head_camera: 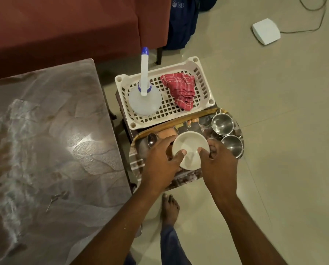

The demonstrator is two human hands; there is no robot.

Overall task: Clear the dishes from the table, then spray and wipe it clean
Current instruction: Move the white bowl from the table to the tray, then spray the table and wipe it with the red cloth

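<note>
Hands, left [160,159] and right [218,161], held a white bowl [190,150] in a two-sided grip over the patterned tray [139,161], thumbs inside its rim. Two steel cups [222,123] and a spoon [152,139] lay on that tray. Behind, a white basket [203,81] held a spray bottle [145,98] and red cloth [181,88].

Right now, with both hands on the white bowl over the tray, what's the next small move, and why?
Probably set the bowl down on the tray and let go. Both hands, left and right, grip its rim above the tray, where two steel cups and a spoon already sit. The table looks cleared, so the spray bottle and cloth come next.
</note>
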